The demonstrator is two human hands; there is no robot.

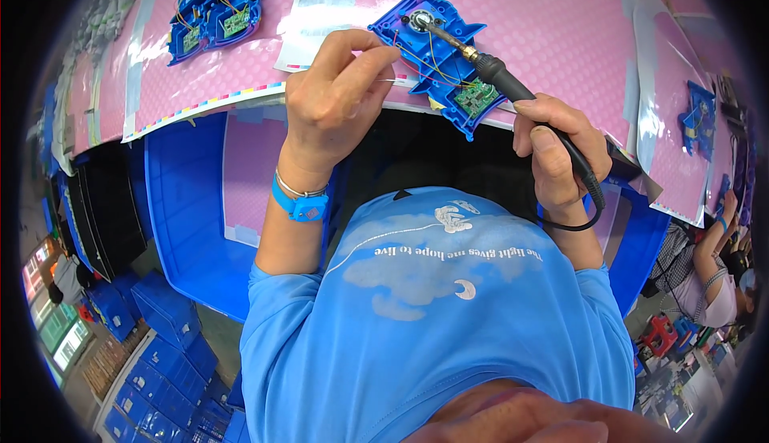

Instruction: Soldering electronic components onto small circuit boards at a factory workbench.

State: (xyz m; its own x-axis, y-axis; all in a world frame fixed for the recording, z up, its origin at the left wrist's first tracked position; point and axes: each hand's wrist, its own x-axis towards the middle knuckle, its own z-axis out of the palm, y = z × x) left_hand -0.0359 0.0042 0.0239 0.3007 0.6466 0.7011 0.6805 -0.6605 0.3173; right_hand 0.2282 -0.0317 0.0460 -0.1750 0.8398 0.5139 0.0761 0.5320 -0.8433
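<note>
Item: blue plastic housing (436, 46) at the pink bench (553, 18) edge, right hand (553, 142) gripping soldering iron (497, 70), left hand (340, 90) pinching solder wire (383, 81); hazard: hot tip likely scorches nearby wires or plastic if it slips.

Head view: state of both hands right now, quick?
Left hand: closed, pinching a thin solder wire toward the blue plastic housing.
Right hand: closed around the soldering iron, tip at the housing.
</note>
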